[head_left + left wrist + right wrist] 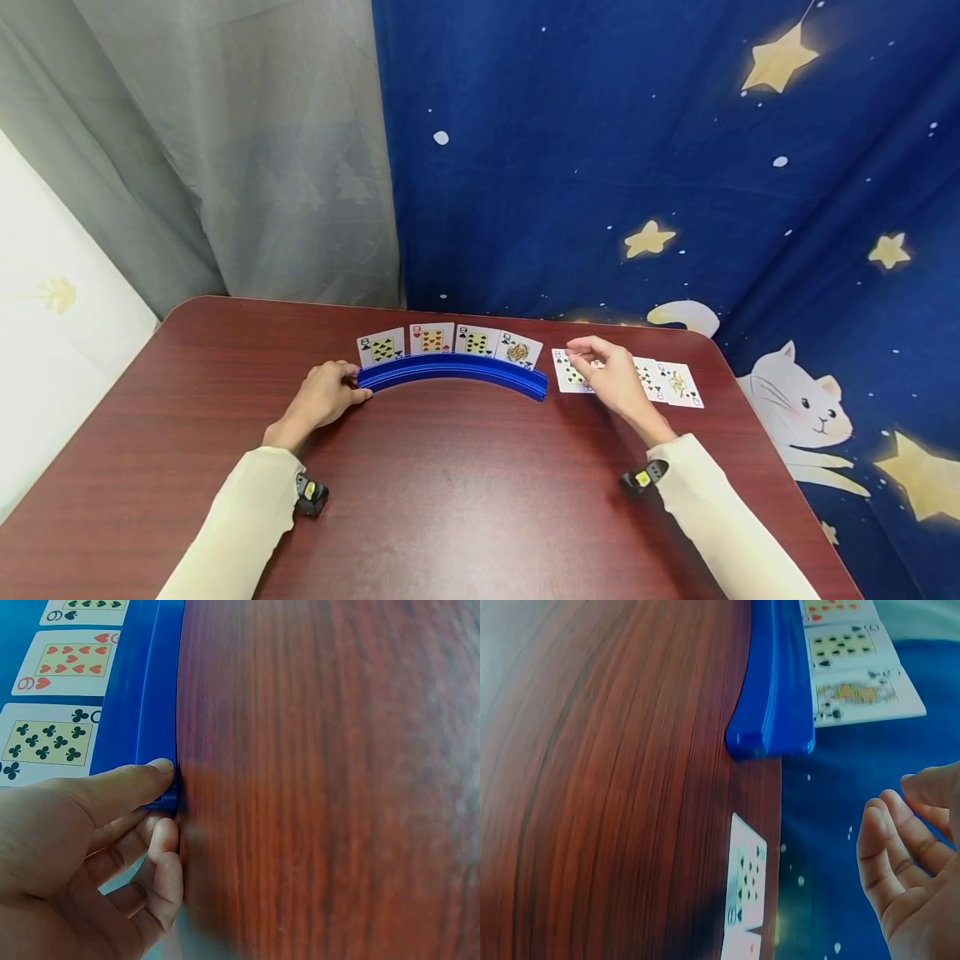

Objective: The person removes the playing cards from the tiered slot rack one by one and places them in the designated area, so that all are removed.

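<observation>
The left hand (pixel 321 398) pinches the left end of the curved blue card rack (pixel 450 364), far centre; the right hand (pixel 613 382), loosely bent and empty, hangs by the flat playing cards (pixel 681 386), right. The rack seems light, stiff, best held by its ends. Only the right wrist view clearly shows the flat row's red pip (pixel 751 948).

The reddish-brown wood-grain table (pixel 450 508) has rounded far corners. On its surface stands a curved blue playing-card holder (pixel 452 363); just beside the holder's right end lies a row of face-up playing cards (pixel 651 383).
</observation>
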### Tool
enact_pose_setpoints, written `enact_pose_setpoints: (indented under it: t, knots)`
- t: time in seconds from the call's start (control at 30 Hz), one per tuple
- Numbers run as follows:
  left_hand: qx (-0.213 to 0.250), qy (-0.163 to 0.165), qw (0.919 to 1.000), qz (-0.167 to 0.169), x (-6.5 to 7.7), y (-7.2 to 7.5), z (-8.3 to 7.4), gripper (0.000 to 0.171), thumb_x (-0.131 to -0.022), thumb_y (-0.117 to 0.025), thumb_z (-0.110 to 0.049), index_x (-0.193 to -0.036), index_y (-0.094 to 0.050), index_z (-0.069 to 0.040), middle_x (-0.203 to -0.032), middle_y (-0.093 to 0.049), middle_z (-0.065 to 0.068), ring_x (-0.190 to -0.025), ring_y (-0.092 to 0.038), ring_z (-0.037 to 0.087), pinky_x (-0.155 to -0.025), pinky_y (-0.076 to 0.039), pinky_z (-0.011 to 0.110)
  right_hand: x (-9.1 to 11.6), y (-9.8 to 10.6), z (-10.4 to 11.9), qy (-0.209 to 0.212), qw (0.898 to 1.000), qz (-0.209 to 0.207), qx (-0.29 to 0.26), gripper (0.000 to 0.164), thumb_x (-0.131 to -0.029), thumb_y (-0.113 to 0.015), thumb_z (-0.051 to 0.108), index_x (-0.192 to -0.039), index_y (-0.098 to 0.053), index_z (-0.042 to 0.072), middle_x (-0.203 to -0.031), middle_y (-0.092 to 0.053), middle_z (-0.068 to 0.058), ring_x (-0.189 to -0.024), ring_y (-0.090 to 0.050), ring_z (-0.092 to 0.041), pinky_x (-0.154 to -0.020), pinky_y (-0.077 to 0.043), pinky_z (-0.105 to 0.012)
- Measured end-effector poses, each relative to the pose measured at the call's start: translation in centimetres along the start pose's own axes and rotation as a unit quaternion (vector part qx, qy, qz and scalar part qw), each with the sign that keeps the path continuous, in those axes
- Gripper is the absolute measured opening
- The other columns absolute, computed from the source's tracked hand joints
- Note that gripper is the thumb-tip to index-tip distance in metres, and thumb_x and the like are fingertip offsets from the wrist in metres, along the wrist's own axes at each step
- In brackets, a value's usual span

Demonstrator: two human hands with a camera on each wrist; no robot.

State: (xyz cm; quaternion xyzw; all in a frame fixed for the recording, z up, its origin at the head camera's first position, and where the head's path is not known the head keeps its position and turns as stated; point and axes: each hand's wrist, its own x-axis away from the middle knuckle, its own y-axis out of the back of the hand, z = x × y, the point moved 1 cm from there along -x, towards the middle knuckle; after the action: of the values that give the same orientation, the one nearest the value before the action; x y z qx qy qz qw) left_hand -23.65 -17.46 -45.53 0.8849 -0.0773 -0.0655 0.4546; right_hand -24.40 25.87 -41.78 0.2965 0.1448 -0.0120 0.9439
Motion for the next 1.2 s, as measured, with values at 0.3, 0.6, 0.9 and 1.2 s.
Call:
enact_pose_setpoints:
  t: [0.3, 0.6, 0.9, 1.2]
  knots:
    - [-0.001, 0.001, 1.0000, 0.000, 0.1, -0.1, -0.1, 0.020, -0.087, -0.075, -0.015, -0.098, -0.071, 0.001, -0.098, -0.066, 0.016, -0.085, -0.058, 0.029, -0.081, -0.048, 0.048, -0.2, -2.3, 1.1, -0.003, 0.999, 0.031, -0.041, 0.021, -0.090, -0.070, 0.003, -0.111, -0.070, 0.002, -0.102, -0.073, -0.016, -0.085, -0.066, -0.020, -0.062, -0.052, -0.021]
    - [-0.003, -0.002, 1.0000, -0.002, 0.0, 0.0, 0.0, 0.022, -0.086, -0.075, -0.015, -0.099, -0.071, 0.002, -0.097, -0.066, 0.015, -0.085, -0.058, 0.029, -0.080, -0.047, 0.048, 0.1, -3.6, 1.7, -0.027, 0.998, 0.037, -0.053, 0.023, -0.087, -0.073, 0.005, -0.110, -0.070, 0.006, -0.099, -0.072, -0.013, -0.083, -0.065, -0.018, -0.061, -0.051, -0.023]
    - [0.000, -0.003, 1.0000, 0.004, 0.0, 0.0, 0.0, 0.022, -0.086, -0.074, -0.015, -0.099, -0.070, 0.002, -0.097, -0.066, 0.016, -0.084, -0.057, 0.029, -0.079, -0.047, 0.048, 0.1, -4.3, 1.9, -0.006, 1.000, 0.015, -0.005, 0.014, -0.086, -0.075, 0.007, -0.099, -0.071, 0.006, -0.089, -0.072, -0.010, -0.081, -0.067, -0.021, -0.070, -0.047, -0.024]
    - [-0.002, -0.003, 1.0000, 0.002, 0.0, 0.0, 0.0, 0.021, -0.086, -0.074, -0.015, -0.098, -0.070, 0.002, -0.096, -0.066, 0.015, -0.083, -0.057, 0.028, -0.078, -0.047, 0.047, -0.2, -4.5, 1.8, 0.003, 1.000, 0.004, 0.012, 0.011, -0.086, -0.075, 0.008, -0.095, -0.070, 0.006, -0.087, -0.072, -0.009, -0.080, -0.066, -0.021, -0.073, -0.050, -0.033]
